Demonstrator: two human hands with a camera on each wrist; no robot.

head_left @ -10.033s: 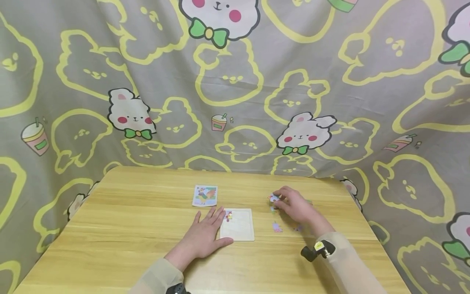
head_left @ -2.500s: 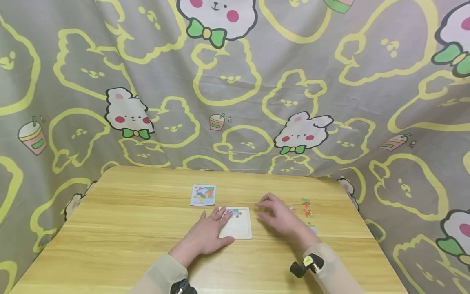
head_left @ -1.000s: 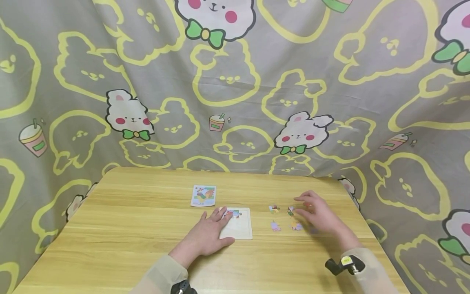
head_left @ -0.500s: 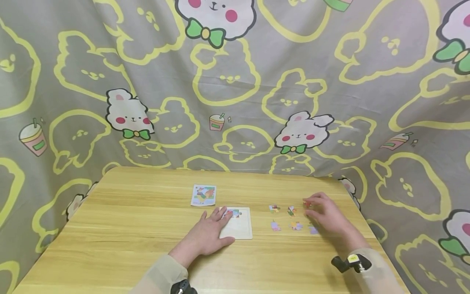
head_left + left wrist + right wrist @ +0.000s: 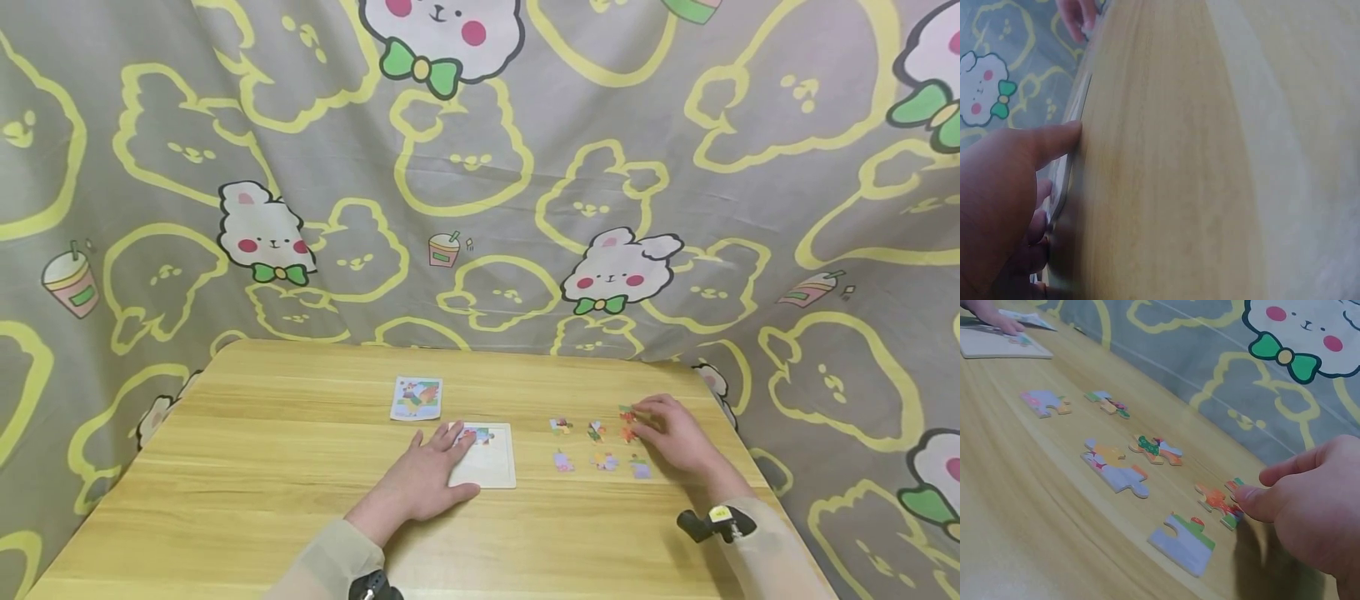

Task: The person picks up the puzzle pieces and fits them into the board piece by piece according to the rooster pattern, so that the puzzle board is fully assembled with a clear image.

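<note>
My left hand (image 5: 427, 479) lies with fingers spread over the left side of a white puzzle tray (image 5: 491, 471), thumb at its lower edge. Joined puzzle pieces (image 5: 483, 436) sit along the tray's top, partly hidden by those fingers. At the right, my right hand (image 5: 678, 433) pinches an orange and green puzzle piece (image 5: 626, 411) between thumb and fingers. The right wrist view shows that thumb covering part of the piece. Close beside it lies another orange puzzle piece (image 5: 1215, 497), and a lilac and green piece (image 5: 1184, 542) is nearer the camera.
A picture card (image 5: 416, 398) with a rooster lies behind the tray. Between tray and right hand are several loose pieces, among them a lilac one (image 5: 563, 462) and a yellow-orange one (image 5: 603, 461). A patterned curtain (image 5: 480, 308) hangs behind the wooden table (image 5: 262, 467).
Ten seconds ago fewer pieces showed in the tray. My right hand has since gone from beside the tray to the far-right pieces. My left hand keeps its place on the tray.
</note>
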